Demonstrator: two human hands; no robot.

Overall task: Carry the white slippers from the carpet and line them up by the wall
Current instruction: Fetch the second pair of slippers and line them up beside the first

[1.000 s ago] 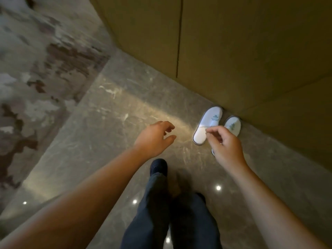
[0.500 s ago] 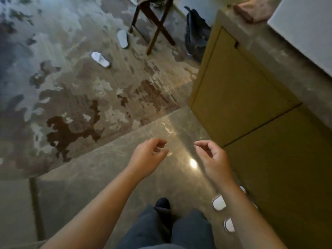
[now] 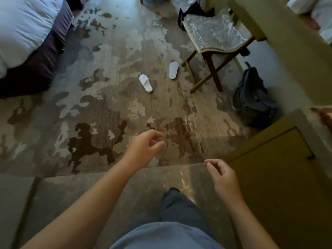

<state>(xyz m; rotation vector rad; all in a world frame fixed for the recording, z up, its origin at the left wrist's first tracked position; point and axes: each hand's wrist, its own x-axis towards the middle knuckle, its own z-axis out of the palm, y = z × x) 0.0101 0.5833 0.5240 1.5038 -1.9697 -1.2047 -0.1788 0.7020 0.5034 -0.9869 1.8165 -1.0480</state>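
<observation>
Two white slippers lie apart on the patterned carpet (image 3: 100,112) ahead of me. One slipper (image 3: 146,83) is in the middle, and the other slipper (image 3: 173,70) rests beside a folding stand's legs. My left hand (image 3: 143,147) hovers over the carpet's near edge, fingers loosely curled, holding nothing. My right hand (image 3: 221,177) hangs over the marble floor (image 3: 125,194) next to the wooden cabinet (image 3: 280,177), also empty with fingers apart. Both hands are far short of the slippers. The slippers placed earlier by the wall are out of view.
A folding stand (image 3: 213,38) with a marbled top stands at the back right. A dark backpack (image 3: 255,97) leans against the wall beside the cabinet. A bed (image 3: 27,33) with white bedding fills the upper left. My legs (image 3: 179,209) are below.
My right hand let go of a slipper set by the wall. The view swung up from the wall to the carpet, bringing two more slippers into sight; both hands are empty.
</observation>
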